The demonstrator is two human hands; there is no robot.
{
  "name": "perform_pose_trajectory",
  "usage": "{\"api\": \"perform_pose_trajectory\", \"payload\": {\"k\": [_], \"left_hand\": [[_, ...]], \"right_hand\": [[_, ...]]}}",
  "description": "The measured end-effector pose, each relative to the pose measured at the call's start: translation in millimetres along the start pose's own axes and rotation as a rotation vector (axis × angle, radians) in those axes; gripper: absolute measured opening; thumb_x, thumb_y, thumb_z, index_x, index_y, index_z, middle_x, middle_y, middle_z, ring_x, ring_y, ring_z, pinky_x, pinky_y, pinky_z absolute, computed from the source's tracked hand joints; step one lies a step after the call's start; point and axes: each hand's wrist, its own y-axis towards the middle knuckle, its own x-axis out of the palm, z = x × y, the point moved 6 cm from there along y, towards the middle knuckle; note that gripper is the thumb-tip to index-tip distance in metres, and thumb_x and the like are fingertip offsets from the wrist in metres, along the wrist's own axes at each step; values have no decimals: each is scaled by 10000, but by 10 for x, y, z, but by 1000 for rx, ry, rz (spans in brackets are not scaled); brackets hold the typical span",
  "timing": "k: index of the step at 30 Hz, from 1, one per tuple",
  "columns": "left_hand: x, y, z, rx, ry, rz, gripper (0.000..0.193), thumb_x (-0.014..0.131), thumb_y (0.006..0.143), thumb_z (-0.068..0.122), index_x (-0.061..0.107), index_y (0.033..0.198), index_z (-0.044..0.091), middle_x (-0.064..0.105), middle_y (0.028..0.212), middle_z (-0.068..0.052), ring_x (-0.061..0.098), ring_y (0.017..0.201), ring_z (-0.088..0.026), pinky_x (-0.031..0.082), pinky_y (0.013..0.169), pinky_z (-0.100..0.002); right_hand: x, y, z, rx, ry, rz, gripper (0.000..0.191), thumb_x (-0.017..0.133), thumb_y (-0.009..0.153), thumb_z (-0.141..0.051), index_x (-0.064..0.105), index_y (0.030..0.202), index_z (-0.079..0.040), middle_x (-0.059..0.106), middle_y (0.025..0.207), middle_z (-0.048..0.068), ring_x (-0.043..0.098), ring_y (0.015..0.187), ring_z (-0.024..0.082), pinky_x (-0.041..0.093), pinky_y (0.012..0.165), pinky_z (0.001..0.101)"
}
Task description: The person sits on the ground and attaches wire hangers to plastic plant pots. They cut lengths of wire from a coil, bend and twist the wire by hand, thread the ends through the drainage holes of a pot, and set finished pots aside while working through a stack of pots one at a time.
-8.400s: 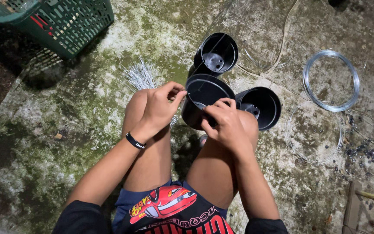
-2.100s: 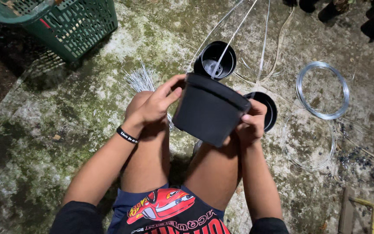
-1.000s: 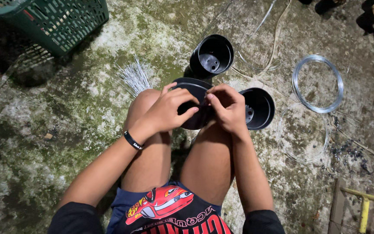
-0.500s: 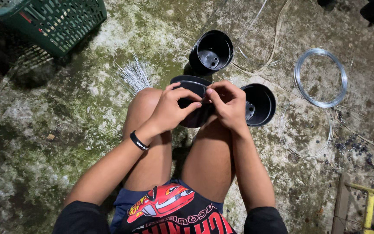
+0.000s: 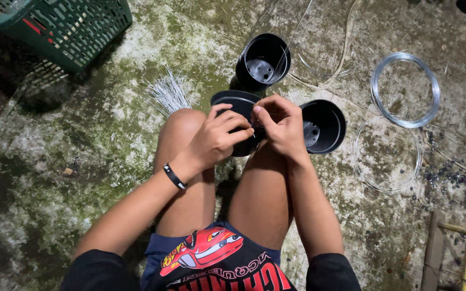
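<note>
Nearby: two black pots (image 5: 264, 60), wire coil (image 5: 405, 89), green basket (image 5: 66, 27); hands (image 5: 246, 131) hide held pot (image 5: 237, 103).

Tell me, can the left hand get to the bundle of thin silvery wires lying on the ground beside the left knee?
Probably yes. The bundle of wires lies in the open just beyond the left knee, nothing on it. But the left hand is holding the black pot and would need to let go.

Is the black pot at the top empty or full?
Empty: the pot shows its bare bottom with drain holes.
</note>
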Motion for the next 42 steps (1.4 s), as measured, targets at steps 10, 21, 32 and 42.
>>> {"api": "perform_pose_trajectory", "payload": {"k": [10,21,32,42], "left_hand": [[28,233,-456,-382,-523,-253,208,789,880,162,731,1034,35,751,994,-123,731,932,-277,562,847,-382],[82,190,-557,-433,-735,-300,150,799,879,119,737,968,16,776,935,-75,712,887,-144,567,845,-316],[-39,193,-811,-403,-632,-97,162,860,847,157,747,903,55,648,1105,-69,644,1115,-215,502,1014,-354],[90,94,-970,-650,-354,221,347,849,785,135,643,1036,12,465,1387,-230,468,1334,-376,517,952,-429]], "right_hand": [[3,37,-51,-45,-99,-32,80,694,1000,-40,692,1050,23,721,926,33,659,853,76,545,779,242],[-111,-1,-283,-154,-731,-486,325,804,795,-204,748,1068,-36,723,1008,156,630,1026,325,470,959,419],[71,54,-329,-281,-819,-498,168,772,887,-160,694,982,-46,678,916,109,628,924,324,470,883,433],[281,9,-299,-532,-1233,-276,175,736,802,-89,682,969,-100,628,851,59,658,806,241,478,662,396]]}}
